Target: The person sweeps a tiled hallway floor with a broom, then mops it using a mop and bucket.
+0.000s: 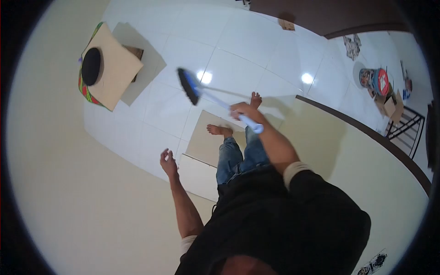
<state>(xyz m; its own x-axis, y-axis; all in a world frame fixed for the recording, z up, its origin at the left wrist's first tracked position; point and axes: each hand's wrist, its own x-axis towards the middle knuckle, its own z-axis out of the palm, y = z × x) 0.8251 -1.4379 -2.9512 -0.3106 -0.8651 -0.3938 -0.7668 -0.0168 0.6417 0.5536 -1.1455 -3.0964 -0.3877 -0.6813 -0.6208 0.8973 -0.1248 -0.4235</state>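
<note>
A long-handled brush (211,96) with a blue head and dark bristles is in my right hand (244,111). My fingers wrap round its pale handle, and the end of the handle sticks out behind my fist. The head points up and left, and appears held above the white tiled floor (183,59). My left hand (168,161) hangs beside the wall with loosely bent fingers and nothing visible in it.
A tan square top (114,64) carries a black round object (91,66), with a red-green patterned edge behind. Pale panels (197,172) lie by my feet. A paint bucket (371,80), cardboard box (389,105) and black metal rack (408,130) stand right, past a dark-edged wall (357,121).
</note>
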